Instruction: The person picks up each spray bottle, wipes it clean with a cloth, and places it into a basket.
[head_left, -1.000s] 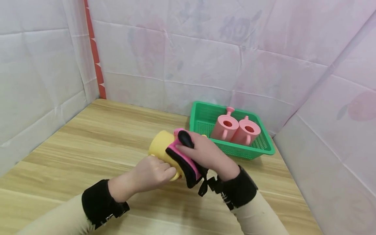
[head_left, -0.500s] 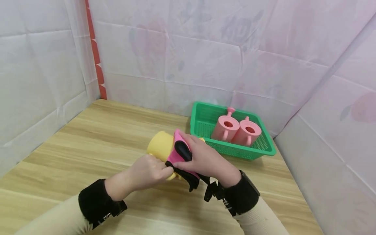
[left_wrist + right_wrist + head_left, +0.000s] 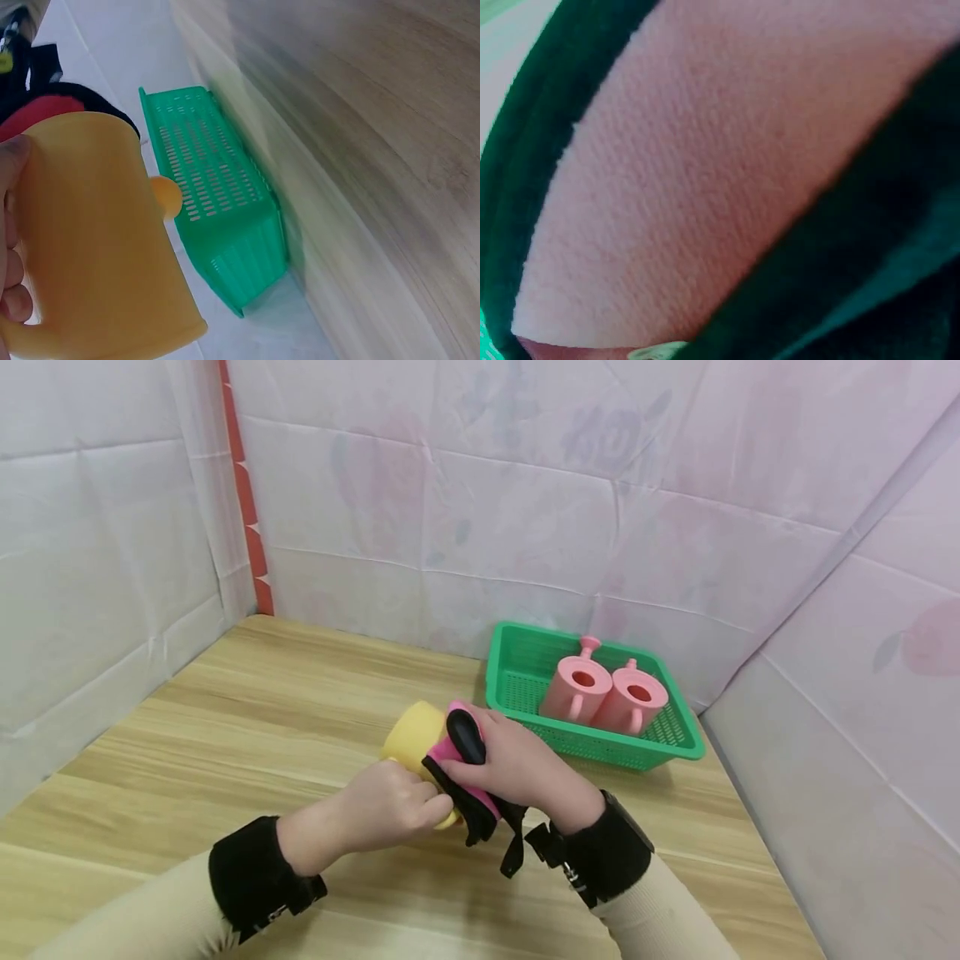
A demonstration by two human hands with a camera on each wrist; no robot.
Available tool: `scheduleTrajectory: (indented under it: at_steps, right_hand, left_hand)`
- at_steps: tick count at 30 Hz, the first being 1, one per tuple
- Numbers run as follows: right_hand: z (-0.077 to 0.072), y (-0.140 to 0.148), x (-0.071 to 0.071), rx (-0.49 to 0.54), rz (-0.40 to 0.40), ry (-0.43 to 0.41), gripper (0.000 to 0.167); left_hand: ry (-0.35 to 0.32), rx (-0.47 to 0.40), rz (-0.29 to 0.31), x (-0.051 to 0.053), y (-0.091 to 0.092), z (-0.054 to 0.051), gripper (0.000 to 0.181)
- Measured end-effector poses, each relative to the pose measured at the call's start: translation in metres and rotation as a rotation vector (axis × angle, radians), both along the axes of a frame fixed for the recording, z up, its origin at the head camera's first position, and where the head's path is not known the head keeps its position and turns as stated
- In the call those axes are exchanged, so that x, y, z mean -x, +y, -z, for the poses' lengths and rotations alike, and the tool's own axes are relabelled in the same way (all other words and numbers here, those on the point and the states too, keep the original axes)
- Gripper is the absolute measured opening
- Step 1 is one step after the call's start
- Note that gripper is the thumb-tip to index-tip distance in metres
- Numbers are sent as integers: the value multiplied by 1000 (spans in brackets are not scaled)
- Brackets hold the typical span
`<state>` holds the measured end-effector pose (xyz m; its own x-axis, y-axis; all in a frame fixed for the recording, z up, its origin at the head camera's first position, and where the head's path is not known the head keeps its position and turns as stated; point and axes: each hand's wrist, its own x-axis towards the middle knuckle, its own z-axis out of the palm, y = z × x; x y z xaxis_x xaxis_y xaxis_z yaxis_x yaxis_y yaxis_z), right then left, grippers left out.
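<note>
A yellow watering can (image 3: 415, 733) is tilted over the table, its round spout end partly showing in the left wrist view beside the body (image 3: 97, 232). My left hand (image 3: 384, 807) grips its handle, fingers curled through the loop. With my right hand (image 3: 517, 762) I hold a pink cloth with black edging and a black oval patch (image 3: 467, 739) against the can's side near its top. The cloth's fuzzy pink face (image 3: 705, 165) fills most of the right wrist view. The can's opening is hidden by the cloth and the right hand.
Behind the right hand, a green perforated basket (image 3: 577, 737) stands against the back wall. Two pink watering cans (image 3: 573, 695) stand side by side in it. White sheeting walls (image 3: 450, 510) enclose the wooden tabletop (image 3: 285, 710). A black strap (image 3: 513, 856) dangles beneath the cloth.
The right hand and cloth shift slightly on the can, and the cloth's lower edge lifts, then drops back. The left hand keeps its grip with a small move of the can.
</note>
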<state>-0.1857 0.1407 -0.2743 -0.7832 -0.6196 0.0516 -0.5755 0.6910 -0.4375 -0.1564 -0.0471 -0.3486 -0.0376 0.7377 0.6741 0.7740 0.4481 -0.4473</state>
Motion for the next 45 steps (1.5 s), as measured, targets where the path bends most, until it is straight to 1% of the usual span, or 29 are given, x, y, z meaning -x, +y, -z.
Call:
scheduleTrajectory:
  at_steps: [1, 3, 5, 6, 7, 9, 12, 14, 17, 21, 24, 27, 30, 33, 37, 39, 45]
  right_hand:
    - [0, -1, 3, 5, -5, -27, 43]
    - [1, -4, 9, 8, -15, -68, 37]
    - [1, -11, 13, -11, -2, -83, 37]
    - [2, -15, 14, -33, 13, -75, 39]
    - [2, -20, 14, -61, 31, -62, 44]
    - [2, -29, 12, -136, 60, -14, 61]
    - [2, -38, 4, -231, 80, 82, 84]
    - [2, -41, 0, -252, 82, 128, 90]
    - [1, -41, -3, -238, 82, 153, 90]
    - [0, -35, -6, -191, 73, 139, 89]
    - [-1, -29, -7, -165, 64, 121, 87]
    - [-3, -23, -9, -159, 34, 136, 87]
    - [-5, -21, -10, -154, 7, 163, 86]
    - [-4, -21, -11, -153, 21, 167, 85]
    - [-1, -27, -8, -170, 81, 137, 85]
    - [1, -31, -5, -181, 98, 121, 86]
    - [1, -45, 1, -210, 110, 88, 88]
  left_hand:
    - [-2, 6, 5, 0, 1, 0, 32]
    - [2, 18, 11, -1, 3, 0, 32]
    - [6, 36, 23, -2, 4, 1, 32]
    - [11, 46, 27, -2, 5, 1, 32]
    - [14, 56, 32, -2, 6, 1, 32]
    - [28, 76, 38, -3, 7, 1, 31]
    - [42, 86, 41, -4, 7, 0, 32]
    - [49, 89, 42, -4, 6, -1, 33]
    - [40, 88, 48, -2, 2, -2, 32]
    - [10, 73, 54, 1, -5, -3, 33]
    - [-7, 58, 37, 3, -12, -3, 35]
    - [8, 55, 4, 5, -18, -3, 35]
    - [30, 61, -13, 6, -21, -3, 35]
    - [46, 72, -11, 5, -20, -4, 34]
    - [67, 93, 10, 3, -15, -6, 33]
    - [71, 103, 22, 2, -12, -7, 32]
    - [100, 134, 41, -2, -2, -6, 30]
